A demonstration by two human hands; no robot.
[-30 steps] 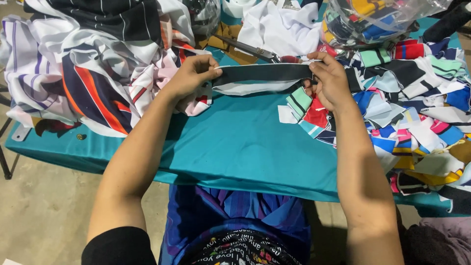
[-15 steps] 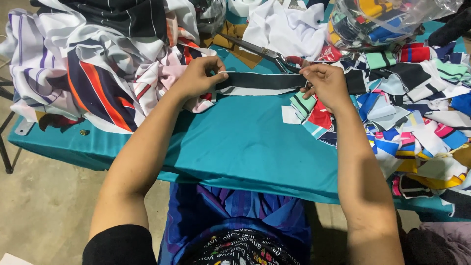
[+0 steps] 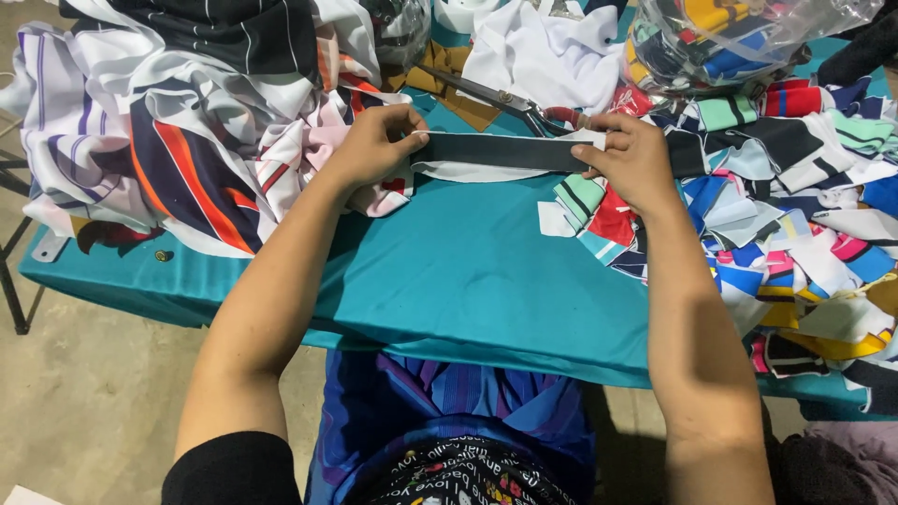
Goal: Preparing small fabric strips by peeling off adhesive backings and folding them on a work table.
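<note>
While we keep both hands up near the top centre of the frame, these lines hold:

Strip: we hold a dark grey fabric strip [image 3: 500, 151] stretched level between our hands, with a white piece [image 3: 468, 172] showing under its lower edge; it hangs just above the counter.
Left grip: our left hand [image 3: 369, 145] pinches the strip's left end between thumb and fingers, clenched on the cloth.
Right grip: our right hand [image 3: 636, 159] clamps the right end, fingers curled over the top edge.
Why so held: we judge that pulling from both ends keeps the strip flat and straight, so its edges line up with the white piece below.
Nearby left: a heap of striped garments [image 3: 178, 122] in white, navy and orange fills the upper left, touching our left hand.
Nearby right: small cut pieces [image 3: 795, 224] in many colours lie spread at the right, some beneath our right wrist.
Tools: scissors [image 3: 510, 101] lie just behind the strip, within reach.
Bag: a clear plastic bag [image 3: 730, 42] of coloured scraps sits at the upper right.
Surface: the counter [image 3: 468, 281] is covered in teal cloth.
Room: a bare concrete floor [image 3: 84, 393] shows at the lower left.
</note>
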